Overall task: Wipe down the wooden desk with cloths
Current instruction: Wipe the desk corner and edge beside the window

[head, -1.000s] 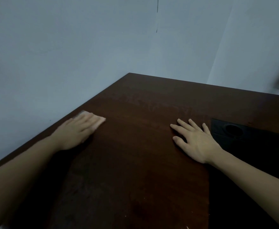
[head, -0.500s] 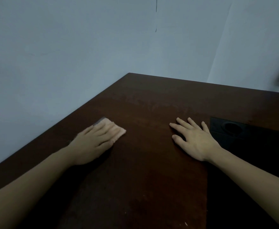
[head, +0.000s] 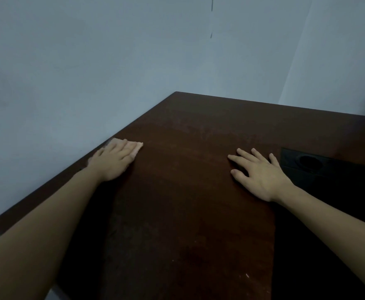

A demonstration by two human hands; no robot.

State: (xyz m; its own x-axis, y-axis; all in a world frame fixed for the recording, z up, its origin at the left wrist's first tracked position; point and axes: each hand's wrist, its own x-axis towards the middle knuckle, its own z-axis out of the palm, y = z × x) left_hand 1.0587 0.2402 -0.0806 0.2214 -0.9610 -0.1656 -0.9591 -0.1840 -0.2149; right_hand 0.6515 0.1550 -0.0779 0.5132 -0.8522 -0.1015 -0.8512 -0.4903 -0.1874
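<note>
At the far left, the pale grey-blue wall (head: 69, 61) is running alongside the desk's left edge. The left hand (head: 110, 162) is lying flat with straight fingers on a small pale pink cloth (head: 137, 148), pressing it against the dark wooden desk (head: 188, 202) close to that left edge; only the cloth's far edge and right corner are peeking out beyond the fingertips, the rest being covered by the hand. The left forearm is stretching in from the lower left corner.

Across the middle, the desktop is showing a faint dull smear near its far part and a few tiny pale specks near the bottom.

Further right, well apart from the cloth, the right hand (head: 261, 174) is resting palm down on the bare wood, fingers spread and straight, holding nothing. Just beside it on the right, a black inset panel (head: 328, 167) with a round opening is sitting in the desktop, its details too dark to tell.
</note>
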